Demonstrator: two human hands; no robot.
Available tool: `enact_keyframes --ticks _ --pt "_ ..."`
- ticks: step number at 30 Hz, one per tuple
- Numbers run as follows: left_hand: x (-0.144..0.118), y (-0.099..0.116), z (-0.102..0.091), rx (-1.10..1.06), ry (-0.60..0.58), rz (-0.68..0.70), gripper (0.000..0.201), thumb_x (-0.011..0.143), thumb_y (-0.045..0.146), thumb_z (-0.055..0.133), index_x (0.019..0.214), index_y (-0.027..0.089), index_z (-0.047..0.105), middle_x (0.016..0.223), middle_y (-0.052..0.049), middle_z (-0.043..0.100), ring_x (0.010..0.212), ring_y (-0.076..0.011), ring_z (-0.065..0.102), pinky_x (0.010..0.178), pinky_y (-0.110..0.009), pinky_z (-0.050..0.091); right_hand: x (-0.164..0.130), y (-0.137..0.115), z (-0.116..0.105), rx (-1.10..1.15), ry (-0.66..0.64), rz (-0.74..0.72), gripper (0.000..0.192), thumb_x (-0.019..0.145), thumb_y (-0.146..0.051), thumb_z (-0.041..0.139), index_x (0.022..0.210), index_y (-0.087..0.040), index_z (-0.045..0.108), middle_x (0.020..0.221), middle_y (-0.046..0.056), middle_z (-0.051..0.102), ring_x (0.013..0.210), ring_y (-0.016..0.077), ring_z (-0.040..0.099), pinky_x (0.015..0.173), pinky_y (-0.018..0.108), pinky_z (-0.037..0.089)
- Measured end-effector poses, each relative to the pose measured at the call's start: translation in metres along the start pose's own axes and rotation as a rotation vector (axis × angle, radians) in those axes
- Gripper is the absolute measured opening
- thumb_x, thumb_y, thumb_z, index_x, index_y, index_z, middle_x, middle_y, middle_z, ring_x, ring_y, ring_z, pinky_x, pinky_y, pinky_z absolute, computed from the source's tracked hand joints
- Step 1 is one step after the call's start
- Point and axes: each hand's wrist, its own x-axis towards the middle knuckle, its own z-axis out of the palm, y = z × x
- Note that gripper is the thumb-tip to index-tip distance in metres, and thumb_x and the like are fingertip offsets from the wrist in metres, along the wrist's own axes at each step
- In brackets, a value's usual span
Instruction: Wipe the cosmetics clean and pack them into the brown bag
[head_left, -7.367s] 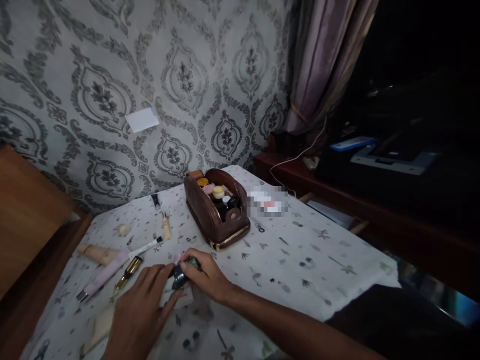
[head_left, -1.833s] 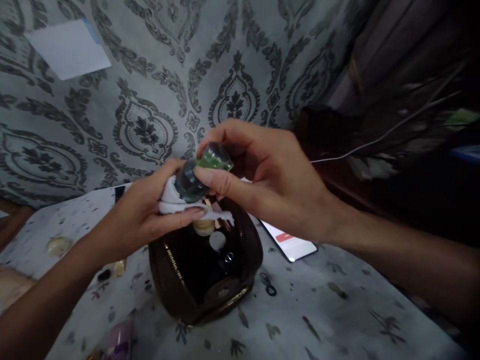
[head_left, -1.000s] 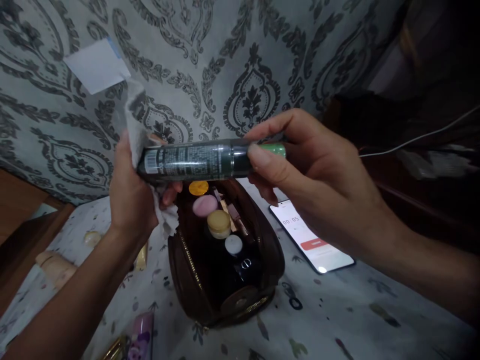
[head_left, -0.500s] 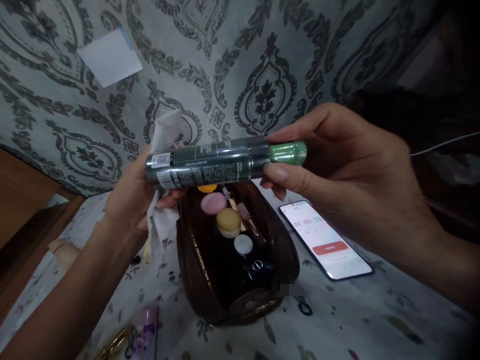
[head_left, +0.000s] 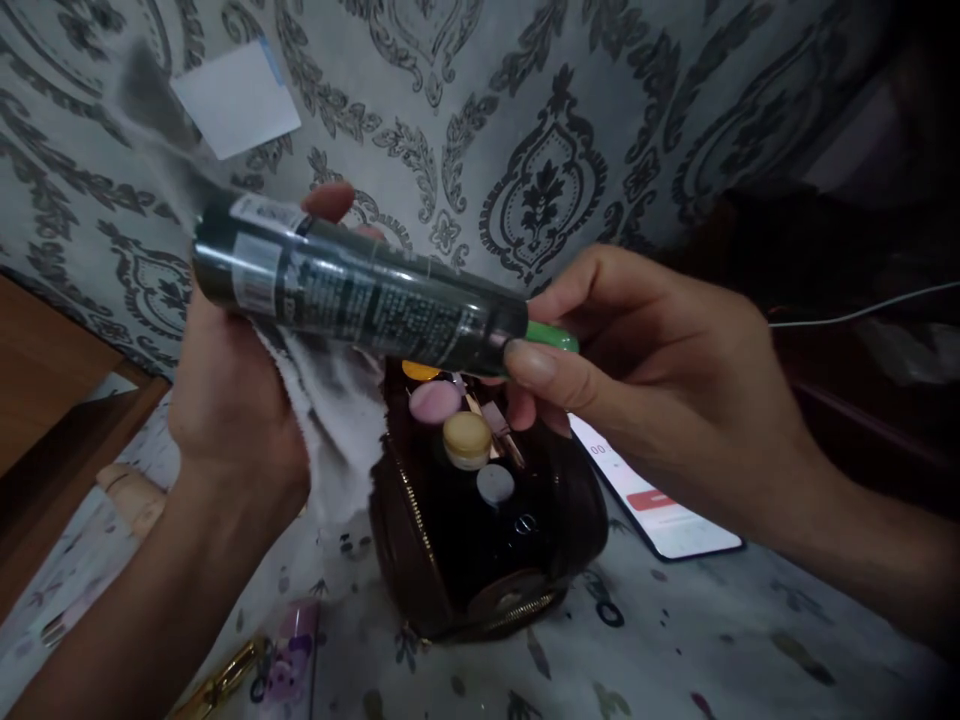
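Observation:
A dark green cylindrical bottle with a bright green tip lies tilted across the view, its printed label and barcode facing me. My right hand is closed on its neck end, thumb and forefinger pinching beside the tip. My left hand is behind and below the bottle's base, with a white cloth in its grip; its fingers are partly hidden by the bottle. Beneath stands an open brown makeup bag with a pink item, a gold-lidded jar and a black compact in it.
A lit phone lies right of the bag. Near the front left are a gold item and a purple tube. A patterned wall with a white card rises behind. A white cable runs at right.
The bottle has tilted, its base coming up and left towards me. My left hand has turned, with the cloth swinging up behind the base. My right hand keeps its pinch at the neck.

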Motion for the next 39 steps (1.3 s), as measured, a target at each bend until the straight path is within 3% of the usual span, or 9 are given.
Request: enact_keyframes --ticks 4,8,13,20,24,28,33,37,39 --pt "-0.001 0.013 0.004 -0.329 -0.007 -0.010 0.050 0.105 0.044 0.023 0.106 0.018 0.065 0.092 0.001 0.070 0.118 -0.0173 0.063 0.085 -0.033 0.058 0.004 -0.006 0.005 -0.014 0.014 0.010 0.024 0.084 -0.036 0.074 0.076 -0.025 0.053 0.060 -0.006 0.061 0.051 0.0118 0.062 0.045 0.024 0.052" --pt "0.000 0.015 0.002 -0.269 0.026 -0.081 0.054 0.105 0.045 0.020 0.103 0.020 0.068 0.091 0.003 0.072 0.121 -0.0178 0.061 0.083 -0.032 0.059 0.006 -0.008 0.006 -0.036 0.017 0.008 0.025 0.085 -0.039 0.072 0.077 -0.024 0.053 0.057 -0.006 0.059 0.050 0.0118 0.063 0.043 0.022 0.050" --pt "0.002 0.006 -0.002 -0.249 -0.010 -0.004 0.049 0.102 0.040 0.026 0.115 0.011 0.063 0.096 -0.001 0.070 0.120 -0.0229 0.059 0.087 -0.035 0.055 0.006 -0.006 0.005 -0.009 0.027 0.020 0.027 0.082 -0.039 0.075 0.077 -0.024 0.053 0.059 -0.007 0.059 0.051 0.0114 0.064 0.043 0.021 0.051" --pt "0.004 0.003 0.000 -0.213 -0.016 -0.020 0.040 0.101 0.035 0.030 0.101 0.015 0.064 0.091 0.000 0.070 0.100 -0.0186 0.068 0.078 -0.031 0.058 0.008 -0.005 0.003 0.133 0.059 0.016 0.024 0.079 -0.015 0.075 0.073 -0.021 0.053 0.060 -0.009 0.063 0.048 0.0060 0.060 0.041 0.015 0.044" --pt "0.001 -0.006 -0.007 -0.064 0.092 -0.112 0.025 0.093 0.030 0.042 0.079 0.018 0.060 0.068 0.001 0.061 0.068 -0.0145 0.063 0.054 -0.021 0.052 0.012 -0.007 -0.005 0.128 0.207 -0.003 0.017 0.089 -0.018 0.067 0.075 -0.020 0.057 0.058 -0.006 0.058 0.049 0.0064 0.056 0.043 0.019 0.043" --pt "-0.014 -0.018 -0.035 0.366 -0.111 -0.074 0.029 0.090 0.032 0.053 0.064 0.018 0.056 0.058 0.003 0.049 0.052 -0.0082 0.041 0.044 -0.017 0.032 0.012 -0.007 -0.016 -0.024 0.307 -0.075 0.012 0.087 -0.020 0.070 0.078 -0.022 0.061 0.071 -0.002 0.059 0.052 0.0095 0.055 0.045 0.027 0.043" --pt "-0.033 -0.026 -0.069 0.726 -0.378 0.096 0.024 0.094 0.040 0.055 0.086 0.022 0.069 0.073 0.003 0.062 0.066 -0.0120 0.054 0.060 -0.021 0.042 0.007 -0.004 -0.020 -0.323 0.241 -0.148 0.017 0.083 -0.038 0.074 0.088 -0.026 0.063 0.082 -0.001 0.061 0.059 0.0096 0.054 0.045 0.028 0.039" --pt "-0.034 -0.029 -0.074 0.739 -0.158 0.075 0.033 0.095 0.049 0.050 0.114 0.028 0.066 0.082 0.003 0.066 0.064 -0.0131 0.057 0.056 -0.021 0.041 0.005 -0.007 -0.014 -0.461 0.198 -0.145 0.015 0.086 -0.039 0.069 0.092 -0.026 0.062 0.081 -0.001 0.061 0.068 0.0113 0.057 0.050 0.027 0.041" --pt "-0.032 -0.029 -0.073 0.730 -0.132 0.077 0.037 0.095 0.050 0.048 0.122 0.029 0.063 0.088 0.002 0.067 0.061 -0.0125 0.056 0.052 -0.021 0.040 0.005 -0.009 -0.011 -0.517 0.178 -0.155 0.013 0.088 -0.038 0.066 0.093 -0.027 0.061 0.081 -0.002 0.061 0.068 0.0116 0.058 0.053 0.027 0.044"
